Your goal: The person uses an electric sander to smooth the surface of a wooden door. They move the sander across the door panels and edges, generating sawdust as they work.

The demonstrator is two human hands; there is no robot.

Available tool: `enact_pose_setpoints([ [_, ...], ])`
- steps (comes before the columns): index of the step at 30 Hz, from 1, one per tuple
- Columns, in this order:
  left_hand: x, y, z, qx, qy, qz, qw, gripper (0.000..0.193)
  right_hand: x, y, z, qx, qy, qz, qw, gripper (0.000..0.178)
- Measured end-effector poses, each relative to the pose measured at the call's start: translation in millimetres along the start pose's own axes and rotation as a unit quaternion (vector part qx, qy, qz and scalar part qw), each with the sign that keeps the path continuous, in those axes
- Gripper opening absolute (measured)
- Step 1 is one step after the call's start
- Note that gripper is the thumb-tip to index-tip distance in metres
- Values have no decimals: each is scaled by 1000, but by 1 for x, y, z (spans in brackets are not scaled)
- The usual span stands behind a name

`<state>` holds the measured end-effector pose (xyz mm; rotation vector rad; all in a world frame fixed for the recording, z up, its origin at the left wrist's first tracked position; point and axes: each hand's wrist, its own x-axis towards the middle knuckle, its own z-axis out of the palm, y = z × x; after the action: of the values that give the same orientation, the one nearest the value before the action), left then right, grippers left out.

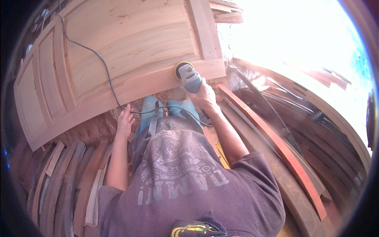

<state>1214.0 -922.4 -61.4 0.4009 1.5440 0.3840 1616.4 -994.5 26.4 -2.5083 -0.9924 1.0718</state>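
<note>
My right hand [203, 96] is closed round the grey and blue body of a handheld power sander [191, 79]. Its round, yellow-edged pad rests at the near rail of a pale wooden panel door [130, 47], toward the right end. My left hand [125, 119] is by the door's near edge, fingers curled at the dark power cord [103, 62]. The cord bends at those fingers, runs up across the door and also passes over my legs toward the right. The underside of the sander's pad is hidden.
Several upright boards [75, 185] stand close together at the lower left. Long planks, including a reddish one [276, 152], lie along my right side. More timber [316, 130] is stacked beyond them. Strong glare washes out the upper right.
</note>
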Motion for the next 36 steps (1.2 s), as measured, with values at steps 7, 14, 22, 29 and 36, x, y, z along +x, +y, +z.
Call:
enact_pose_setpoints([
  [7,15,7,-12,-1,29,17,999,37,-10,-5,-19,51,34,41,997,64],
  [14,-4,12,-12,-82,29,63,994,28,-3,29,-38,68,99,46,992,78],
  [22,-44,23,30,-113,-14,139,984,32,-27,97,-81,285,153,35,946,49],
  [29,-75,55,72,-91,-69,211,971,37,-25,69,-107,258,134,6,957,53],
  [36,-157,64,109,-189,-140,262,936,38,46,-2,-126,181,-3,-124,976,54],
])
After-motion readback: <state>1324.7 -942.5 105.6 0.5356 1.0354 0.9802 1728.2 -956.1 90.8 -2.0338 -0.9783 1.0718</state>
